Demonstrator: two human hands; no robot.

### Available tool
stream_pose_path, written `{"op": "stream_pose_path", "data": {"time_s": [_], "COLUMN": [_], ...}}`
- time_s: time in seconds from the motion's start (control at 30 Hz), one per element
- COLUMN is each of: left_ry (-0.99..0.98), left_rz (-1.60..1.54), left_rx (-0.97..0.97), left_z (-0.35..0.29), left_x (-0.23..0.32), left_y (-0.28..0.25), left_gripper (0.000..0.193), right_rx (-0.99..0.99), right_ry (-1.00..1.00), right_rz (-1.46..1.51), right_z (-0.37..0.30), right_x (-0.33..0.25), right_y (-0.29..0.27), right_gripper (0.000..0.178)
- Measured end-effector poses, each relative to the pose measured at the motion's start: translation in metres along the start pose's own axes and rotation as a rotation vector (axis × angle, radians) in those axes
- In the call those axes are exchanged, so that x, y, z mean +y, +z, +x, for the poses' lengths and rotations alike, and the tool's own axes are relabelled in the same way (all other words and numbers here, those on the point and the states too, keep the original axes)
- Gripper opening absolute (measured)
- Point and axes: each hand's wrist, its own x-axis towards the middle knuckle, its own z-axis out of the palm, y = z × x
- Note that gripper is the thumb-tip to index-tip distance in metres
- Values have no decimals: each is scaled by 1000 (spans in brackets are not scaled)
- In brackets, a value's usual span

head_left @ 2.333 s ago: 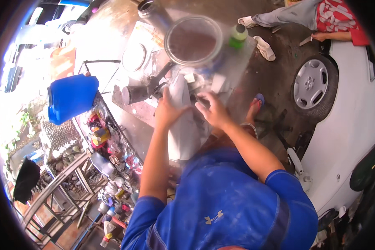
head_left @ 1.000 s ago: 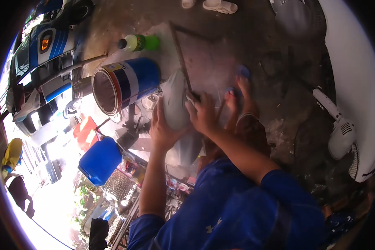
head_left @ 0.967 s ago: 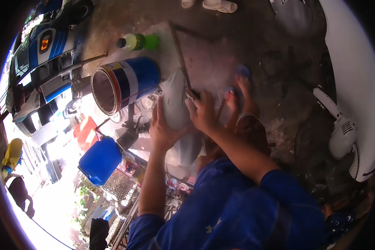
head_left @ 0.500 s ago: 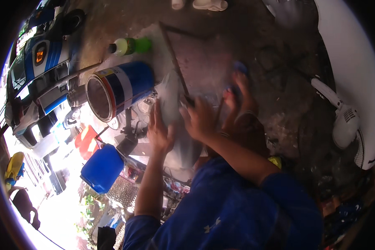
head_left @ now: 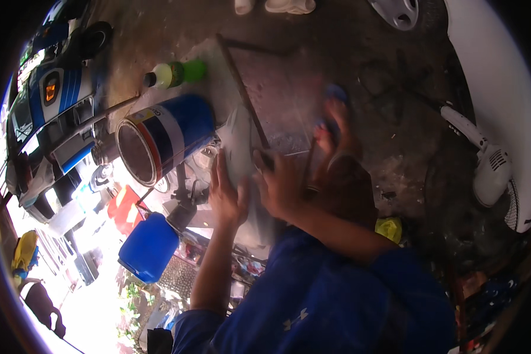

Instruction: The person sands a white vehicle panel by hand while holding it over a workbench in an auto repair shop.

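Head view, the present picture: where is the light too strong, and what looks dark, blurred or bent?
In the head view, glare whites out the lower left, past the blue jug; in the head view, the shirt lies in shade; in the head view, the right hand looks slightly soft, cause unclear; in the head view, the white car bows toward the black rim.

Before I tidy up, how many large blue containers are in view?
2: the banded blue can, up and left of the left hand, and the plain blue container, lower in the picture, also left of that hand. Others may be hidden.
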Motion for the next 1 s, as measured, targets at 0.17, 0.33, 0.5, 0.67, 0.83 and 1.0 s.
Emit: {"op": "stream_pose_path", "data": {"time_s": [0.17, 0.33, 0.5, 0.67, 0.83, 1.0], "left_ry": [1, 23, 8, -38, -1, 3], "left_rz": [-20, -2, -18, -75, -6, -26], "left_rx": [-2, 0, -13, -43, -16, -22], "left_z": [3, 0, 4, 2, 0, 2], "left_x": [9, 1, -2, 7, -2, -1], "left_y": [5, 2, 3, 1, 1, 6], "left_gripper": [79, 80, 80, 81, 81, 81], "right_rx": [49, -36, -75, -5, -77, 47], "right_ry": [133, -1, 37, 114, 35, 146], "right_rz": [-4, 65, 65, 175, 120, 145], "right_z": [43, 11, 13, 18, -9, 26], "right_x": [19, 1, 0, 6, -5, 8], "right_y": [16, -6, -3, 8, -4, 14], "right_gripper": [47, 44, 41, 42, 40, 42]}}
